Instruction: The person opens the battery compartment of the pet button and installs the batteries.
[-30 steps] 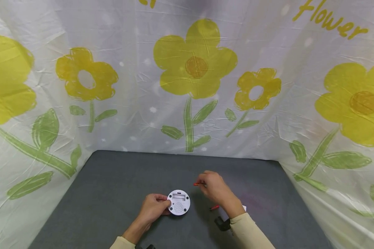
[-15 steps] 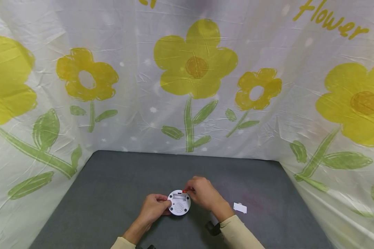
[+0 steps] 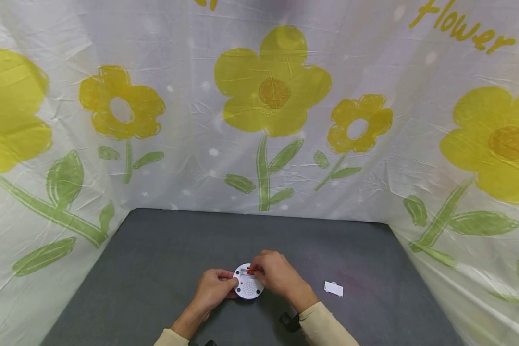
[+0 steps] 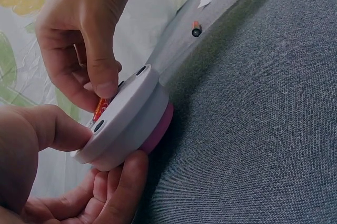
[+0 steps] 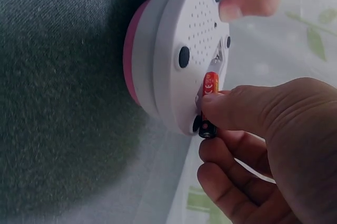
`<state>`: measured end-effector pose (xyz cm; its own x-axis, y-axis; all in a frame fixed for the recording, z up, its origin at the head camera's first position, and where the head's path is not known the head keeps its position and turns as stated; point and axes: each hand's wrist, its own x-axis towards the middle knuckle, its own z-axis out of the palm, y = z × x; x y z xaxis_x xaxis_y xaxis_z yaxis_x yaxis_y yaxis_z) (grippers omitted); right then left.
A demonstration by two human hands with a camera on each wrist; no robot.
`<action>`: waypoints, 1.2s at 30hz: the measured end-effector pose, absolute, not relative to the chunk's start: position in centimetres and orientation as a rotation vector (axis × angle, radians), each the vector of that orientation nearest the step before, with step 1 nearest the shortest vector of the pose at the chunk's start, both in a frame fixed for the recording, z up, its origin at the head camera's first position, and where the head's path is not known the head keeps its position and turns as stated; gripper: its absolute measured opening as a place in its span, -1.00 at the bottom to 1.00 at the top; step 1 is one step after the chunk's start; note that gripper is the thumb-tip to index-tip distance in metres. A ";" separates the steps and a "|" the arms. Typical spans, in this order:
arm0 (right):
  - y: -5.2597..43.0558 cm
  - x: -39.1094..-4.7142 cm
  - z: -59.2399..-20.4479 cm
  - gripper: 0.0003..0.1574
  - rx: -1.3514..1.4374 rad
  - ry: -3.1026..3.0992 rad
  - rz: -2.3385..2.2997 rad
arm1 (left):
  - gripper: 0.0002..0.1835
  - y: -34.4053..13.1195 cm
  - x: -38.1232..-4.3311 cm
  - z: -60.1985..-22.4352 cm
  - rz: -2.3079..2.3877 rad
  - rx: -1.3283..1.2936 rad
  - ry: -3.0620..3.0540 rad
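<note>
Fingers of right hand (image 3: 278,274) bent down, pinching a battery (image 5: 210,83); left hand (image 3: 215,288) gripping a round case (image 3: 248,289) by its edge, thumb on top, fingers beneath. Battery red with one black end, case white with pink underside. Battery under the right thumb, at the slot (image 5: 217,59) in the case.

In the head view, a person's left hand (image 3: 214,288) and right hand (image 3: 278,275) slant toward each other, near but apart. The left grips, thumb on top and fingers (image 4: 127,183) curled below. The right pinches with thumb and fingertips, its lower fingers loosely bent. Bare wrists (image 3: 302,296) show beyond 2 pale sleeves (image 3: 328,327).
</note>
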<state>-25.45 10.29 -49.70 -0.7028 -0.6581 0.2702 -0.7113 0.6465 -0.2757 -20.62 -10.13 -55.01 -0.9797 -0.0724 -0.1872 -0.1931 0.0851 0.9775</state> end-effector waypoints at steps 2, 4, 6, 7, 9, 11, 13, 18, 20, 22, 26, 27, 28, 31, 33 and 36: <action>10.1 -25.4 -49.7 -0.83 1.130 -2.722 0.537 | -0.68 -10.1 -20.6 -55.0 2.049 -0.273 2.247; 9.8 -25.3 -49.8 -0.83 1.119 -2.731 0.533 | -0.68 -10.1 -20.6 -55.0 2.045 -0.273 2.250; 9.6 -25.3 -49.9 -0.85 1.109 -2.741 0.538 | -0.68 -10.1 -20.6 -55.0 2.040 -0.276 2.252; 9.5 -25.2 -49.9 -0.86 1.105 -2.746 0.539 | -0.68 -10.1 -20.6 -55.0 2.037 -0.276 2.253; 9.3 -25.3 -50.0 -0.88 1.102 -2.745 0.541 | -0.67 -10.1 -20.6 -55.0 2.035 -0.276 2.252; 9.3 -25.3 -50.0 -0.89 1.102 -2.737 0.540 | -0.67 -10.1 -20.6 -54.9 2.036 -0.274 2.251; 9.5 -25.4 -50.1 -0.90 1.103 -2.722 0.540 | -0.67 -10.1 -20.6 -54.9 2.038 -0.272 2.251; 10.5 -25.8 -49.7 -0.94 1.092 -2.680 0.569 | -0.68 -10.1 -20.5 -54.8 2.038 -0.285 2.256; 11.0 -25.9 -49.4 -0.94 1.080 -2.679 0.596 | -0.69 -10.1 -20.5 -54.8 2.036 -0.289 2.259; 11.4 -26.1 -49.3 -0.94 1.060 -2.697 0.624 | -0.69 -10.1 -20.5 -54.8 2.037 -0.293 2.261; 12.2 -26.3 -49.3 -0.89 0.998 -2.803 0.722 | -0.70 -10.2 -20.5 -54.9 2.042 -0.293 2.256; 12.4 -26.3 -49.4 -0.85 0.979 -2.841 0.760 | -0.70 -10.2 -20.5 -54.9 2.046 -0.294 2.252; 12.6 -26.4 -49.4 -0.82 0.955 -2.880 0.811 | -0.70 -10.2 -20.5 -54.9 2.046 -0.294 2.249; 12.8 -26.4 -49.6 -0.73 0.888 -2.977 0.975 | -0.70 -10.2 -20.5 -54.9 2.050 -0.291 2.240; 12.8 -26.3 -49.8 -0.71 0.842 -3.020 1.092 | -0.70 -10.2 -20.5 -54.9 2.048 -0.286 2.240; 12.8 -26.3 -50.2 -0.74 0.788 -3.030 1.243 | -0.68 -10.2 -20.5 -54.9 2.043 -0.278 2.246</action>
<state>-26.26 12.80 -50.15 -0.8662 -0.4987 -0.0323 -0.3325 0.6232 -0.7079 -20.48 -10.18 -54.89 -0.9792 -0.0718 -0.1900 -0.1959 0.0875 0.9767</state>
